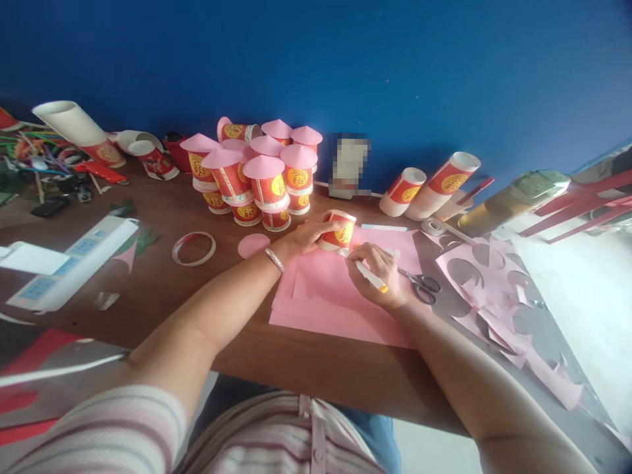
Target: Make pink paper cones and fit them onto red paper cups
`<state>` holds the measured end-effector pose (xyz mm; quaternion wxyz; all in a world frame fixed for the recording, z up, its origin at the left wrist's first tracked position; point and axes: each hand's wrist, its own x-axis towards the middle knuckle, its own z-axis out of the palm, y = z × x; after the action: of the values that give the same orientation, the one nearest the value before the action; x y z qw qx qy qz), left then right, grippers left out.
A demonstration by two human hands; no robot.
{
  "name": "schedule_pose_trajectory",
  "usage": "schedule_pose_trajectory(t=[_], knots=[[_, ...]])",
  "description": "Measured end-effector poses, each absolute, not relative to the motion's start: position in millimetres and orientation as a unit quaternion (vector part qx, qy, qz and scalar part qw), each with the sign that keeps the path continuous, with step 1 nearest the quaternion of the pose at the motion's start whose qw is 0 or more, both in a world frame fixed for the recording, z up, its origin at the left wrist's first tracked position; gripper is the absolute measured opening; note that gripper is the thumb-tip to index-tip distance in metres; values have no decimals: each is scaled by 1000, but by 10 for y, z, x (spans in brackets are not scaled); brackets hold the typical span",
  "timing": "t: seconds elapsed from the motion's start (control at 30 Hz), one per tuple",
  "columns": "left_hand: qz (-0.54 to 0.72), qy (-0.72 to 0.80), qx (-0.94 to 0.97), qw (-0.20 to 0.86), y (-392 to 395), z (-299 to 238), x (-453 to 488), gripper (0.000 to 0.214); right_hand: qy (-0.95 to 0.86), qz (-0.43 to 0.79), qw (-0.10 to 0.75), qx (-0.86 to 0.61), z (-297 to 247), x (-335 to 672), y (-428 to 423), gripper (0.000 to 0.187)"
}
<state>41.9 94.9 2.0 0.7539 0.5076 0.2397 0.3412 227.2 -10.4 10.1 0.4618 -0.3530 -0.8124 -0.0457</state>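
Cup (338,232) held on pink paper (326,296), pen (371,277) at its foot.
Left hand (303,236): grip wrapped round the red cup, which stands on the paper stack mid-table (162,289). Right hand (382,273): grip pinched on the white pen, orange end pointing away from the cup. Scissors (422,283) just right of that hand. Cone-capped cups (257,178) clustered behind, tape ring (193,249) well left.

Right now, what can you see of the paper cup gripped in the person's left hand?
The paper cup is red with a round yellow emblem and a white band at its lower edge. It stands on the pink paper, leaning slightly. The left hand grips its side. The right hand holds a pen with its tip close to the cup's base. Whether the cup is mouth down is unclear.
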Motion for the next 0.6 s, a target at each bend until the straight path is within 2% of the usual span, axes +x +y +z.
schedule_pose_trajectory(t=[0.6], knots=[[344,234,506,756,949,5,416,47,-813,-60,453,-361,85,2279,-97,17]])
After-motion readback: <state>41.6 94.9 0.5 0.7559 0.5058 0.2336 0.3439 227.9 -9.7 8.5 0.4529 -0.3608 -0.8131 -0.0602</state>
